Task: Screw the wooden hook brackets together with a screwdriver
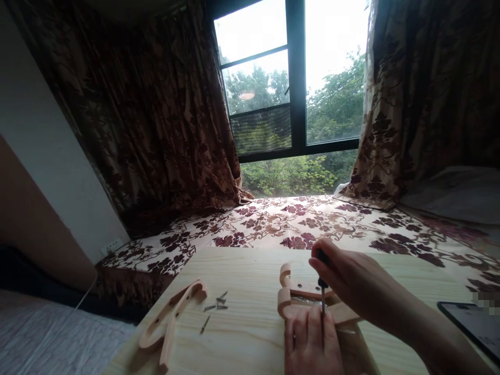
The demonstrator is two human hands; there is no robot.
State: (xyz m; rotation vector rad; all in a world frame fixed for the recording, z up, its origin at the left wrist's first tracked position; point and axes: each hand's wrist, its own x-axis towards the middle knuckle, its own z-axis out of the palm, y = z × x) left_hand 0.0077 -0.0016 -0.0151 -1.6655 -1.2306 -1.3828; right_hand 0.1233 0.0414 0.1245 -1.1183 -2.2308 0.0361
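Observation:
My right hand is wrapped round the dark handle of a screwdriver, which stands upright with its shaft pointing down. Below it, my left hand presses on curved light wooden pieces, fingers close together beside the shaft. The screwdriver's tip is hidden by the fingers. Dark holes show in the wooden piece behind. To the left on the pale wooden board lie two more curved wooden pieces with holes. Several screws lie loose between them and my hands.
A dark-edged device with a screen lies at the right edge. Beyond the board is a flower-patterned cloth on a window ledge, with patterned curtains on both sides of the window. A quilted light cover is at the lower left.

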